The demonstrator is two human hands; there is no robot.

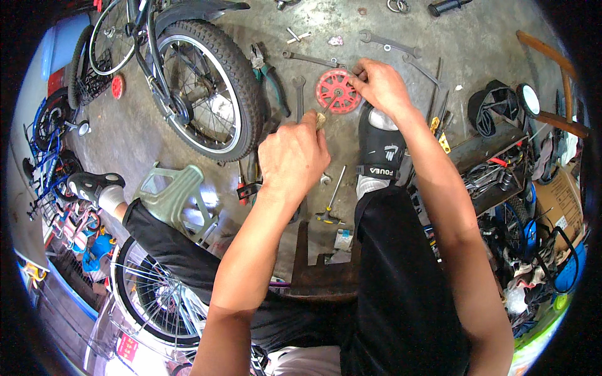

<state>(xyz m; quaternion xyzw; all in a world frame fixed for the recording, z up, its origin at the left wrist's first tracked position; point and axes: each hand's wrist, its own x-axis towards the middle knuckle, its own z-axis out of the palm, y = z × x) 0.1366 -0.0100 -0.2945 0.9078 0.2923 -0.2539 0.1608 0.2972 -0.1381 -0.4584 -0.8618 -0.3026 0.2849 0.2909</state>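
Observation:
A small red plastic wheel (325, 93) with a dark hub, like a bicycle training wheel, is in front of me over the concrete floor. My right hand (384, 86) pinches its right rim between thumb and fingers. Closed in a fist, my left hand (293, 153) is just below and left of the wheel. It grips a thin tool with a yellowish handle (321, 119), probably a screwdriver, mostly hidden by the fingers. The tool's shaft slants up toward the hub; whether its tip touches is unclear.
A bicycle's knobby tyre (248, 103) stands at left, with a green stool (172, 194) below it. Green-handled pliers (273, 84), a wrench (300, 94) and several other tools lie around the wheel. My shod foot (380, 147) is beside my right hand. Parts and boxes crowd the right.

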